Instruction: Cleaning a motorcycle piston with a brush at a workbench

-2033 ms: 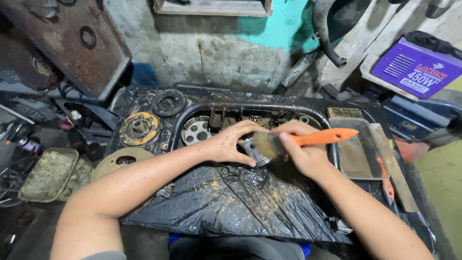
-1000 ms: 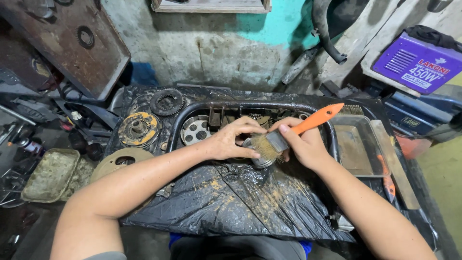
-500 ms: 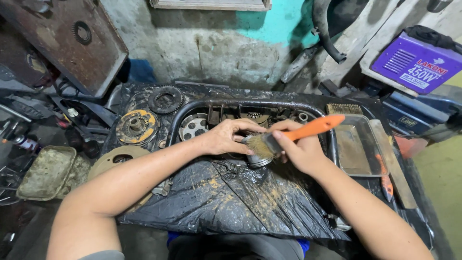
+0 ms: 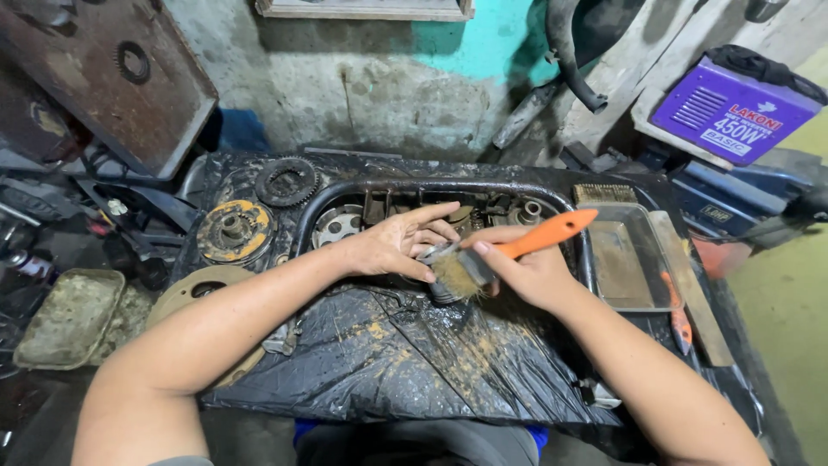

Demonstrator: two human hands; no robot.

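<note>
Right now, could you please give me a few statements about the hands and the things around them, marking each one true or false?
1. The right hand holds a brush with an orange handle. True.
2. The left hand rests empty on the black plastic sheet. False: its fingers are on a small metal part at the bristles.
3. A flat metal tray lies to the right of the hands. True.
4. The dark toothed gear sits inside the metal tray. False: it lies on the bench, left of the black tub.
5. A purple box stands at the upper right. True.
</note>
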